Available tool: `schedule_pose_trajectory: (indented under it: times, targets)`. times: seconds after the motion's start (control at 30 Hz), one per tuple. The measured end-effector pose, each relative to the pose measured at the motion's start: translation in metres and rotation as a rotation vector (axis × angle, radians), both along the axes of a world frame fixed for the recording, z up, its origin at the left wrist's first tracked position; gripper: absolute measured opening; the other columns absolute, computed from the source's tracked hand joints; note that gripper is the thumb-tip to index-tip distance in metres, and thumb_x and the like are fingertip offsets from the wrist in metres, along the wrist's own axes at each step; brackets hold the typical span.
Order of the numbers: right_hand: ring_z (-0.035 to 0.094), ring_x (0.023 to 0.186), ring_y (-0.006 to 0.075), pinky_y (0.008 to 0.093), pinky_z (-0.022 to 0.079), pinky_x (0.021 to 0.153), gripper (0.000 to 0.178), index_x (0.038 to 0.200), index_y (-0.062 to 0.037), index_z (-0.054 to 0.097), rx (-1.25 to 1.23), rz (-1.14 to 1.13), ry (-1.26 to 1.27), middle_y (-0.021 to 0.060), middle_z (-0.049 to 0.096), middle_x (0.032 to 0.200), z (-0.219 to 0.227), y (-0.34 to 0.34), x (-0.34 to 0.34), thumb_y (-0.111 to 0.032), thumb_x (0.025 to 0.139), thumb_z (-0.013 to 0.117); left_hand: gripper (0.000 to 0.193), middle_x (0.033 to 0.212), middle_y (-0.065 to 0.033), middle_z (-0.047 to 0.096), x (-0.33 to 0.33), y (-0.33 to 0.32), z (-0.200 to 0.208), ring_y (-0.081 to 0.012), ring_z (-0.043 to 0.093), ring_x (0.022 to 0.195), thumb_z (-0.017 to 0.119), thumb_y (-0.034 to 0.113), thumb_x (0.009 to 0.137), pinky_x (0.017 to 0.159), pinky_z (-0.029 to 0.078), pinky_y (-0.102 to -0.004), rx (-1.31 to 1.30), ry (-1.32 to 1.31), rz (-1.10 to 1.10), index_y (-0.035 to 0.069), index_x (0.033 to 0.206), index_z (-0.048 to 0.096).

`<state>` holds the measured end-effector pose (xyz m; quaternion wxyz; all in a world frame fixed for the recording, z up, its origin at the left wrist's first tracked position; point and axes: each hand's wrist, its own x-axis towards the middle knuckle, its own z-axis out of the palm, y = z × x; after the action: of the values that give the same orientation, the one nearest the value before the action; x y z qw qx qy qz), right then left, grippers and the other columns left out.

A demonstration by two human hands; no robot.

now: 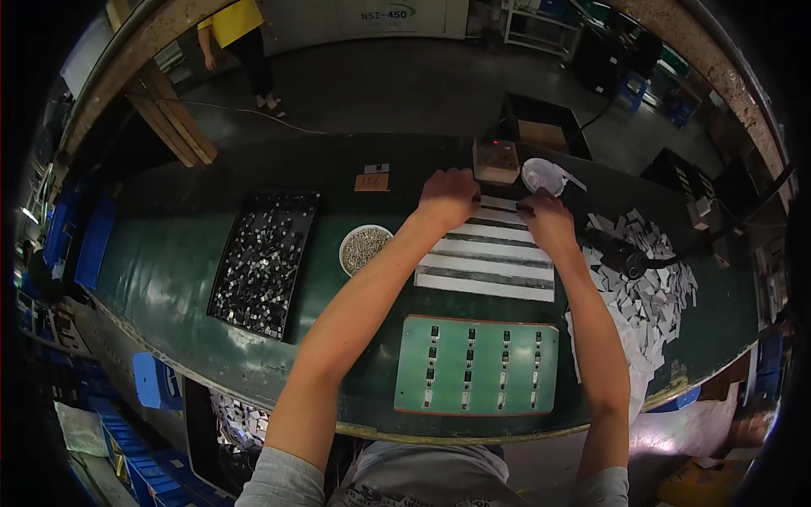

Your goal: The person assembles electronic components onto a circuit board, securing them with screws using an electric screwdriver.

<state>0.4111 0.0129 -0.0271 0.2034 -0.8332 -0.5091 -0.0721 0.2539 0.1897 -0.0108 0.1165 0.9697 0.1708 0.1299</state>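
My left hand [451, 198] and my right hand [548, 220] reach over the far end of a board of white and dark stripes [486, 257]. Both are closed, fingers curled, at either end of the farthest white strip [499, 203], and seem to pinch it. Their fingertips are partly hidden. Nearer to me lies a green plate [452, 348] with rows of small black and silver parts. A white bowl of tiny metal pieces [366, 248] stands beside my left forearm. Beyond my right hand is a white round dish [543, 175] with a pale strip on its rim.
At left lies a black tray [299, 279] of small black and silver parts. Loose grey-white strips [650, 291] are heaped right of my right forearm. A small box with a red light [496, 161] stands at the far edge. A person in yellow [240, 34] stands beyond the table.
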Motion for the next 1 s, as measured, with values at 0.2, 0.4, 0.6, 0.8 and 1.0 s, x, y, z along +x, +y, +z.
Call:
schedule_pose_trajectory:
  times: [0.2, 0.4, 0.6, 0.8, 1.0]
  targets:
    - [0.067, 0.105, 0.0335, 0.0475, 0.054, 0.092, 0.013, 0.095, -0.0112, 0.075, -0.002, 0.045, 0.024, 0.0089, 0.067, 0.104, 0.001, 0.008, 0.013, -0.02, 0.086, 0.073, 0.015, 0.104, -0.0057, 0.065, 0.013, 0.006, -0.005, -0.0265, 0.063, 0.108, 0.07, 0.025, 0.087, 0.097, 0.048, -0.0422, 0.053, 0.06, 0.006, 0.017, 0.096, 0.079]
    - [0.067, 0.102, 0.0343, 0.0476, 0.056, 0.088, 0.012, 0.093, -0.0087, 0.075, -0.014, 0.06, 0.013, 0.0103, 0.069, 0.105, 0.0, 0.013, 0.012, -0.017, 0.086, 0.071, 0.014, 0.104, -0.006, 0.067, 0.014, 0.008, -0.007, -0.0251, 0.063, 0.107, 0.071, 0.023, 0.085, 0.095, 0.048, -0.0406, 0.075, 0.028, -0.023, 0.014, 0.091, 0.079]
    - [0.067, 0.101, 0.0352, 0.0476, 0.057, 0.087, 0.013, 0.091, -0.0065, 0.075, -0.023, 0.093, -0.009, 0.0116, 0.069, 0.105, -0.002, 0.013, 0.014, -0.017, 0.086, 0.07, 0.015, 0.104, -0.0058, 0.066, 0.019, 0.005, -0.001, -0.0245, 0.062, 0.108, 0.069, 0.024, 0.088, 0.096, 0.046, -0.0401, 0.094, 0.088, -0.04, 0.013, 0.092, 0.077]
    - [0.068, 0.1, 0.0358, 0.0457, 0.057, 0.087, 0.015, 0.094, -0.0061, 0.075, 0.032, 0.103, 0.006, 0.0134, 0.071, 0.105, -0.006, 0.012, 0.018, -0.018, 0.085, 0.07, 0.013, 0.103, -0.0055, 0.067, 0.017, 0.007, -0.011, -0.0248, 0.064, 0.105, 0.067, 0.021, 0.088, 0.093, 0.047, -0.0408, 0.177, 0.016, -0.113, 0.011, 0.089, 0.075]
    - [0.071, 0.088, 0.0376, 0.0421, 0.057, 0.083, 0.02, 0.095, -0.0023, 0.077, 0.201, 0.082, 0.253, 0.0171, 0.075, 0.092, 0.005, 0.001, 0.019, -0.017, 0.084, 0.07, 0.016, 0.104, -0.0048, 0.066, 0.012, 0.002, -0.005, -0.0256, 0.063, 0.105, 0.064, 0.023, 0.092, 0.093, 0.046, -0.042, 0.122, -0.047, -0.098, 0.012, 0.091, 0.075]
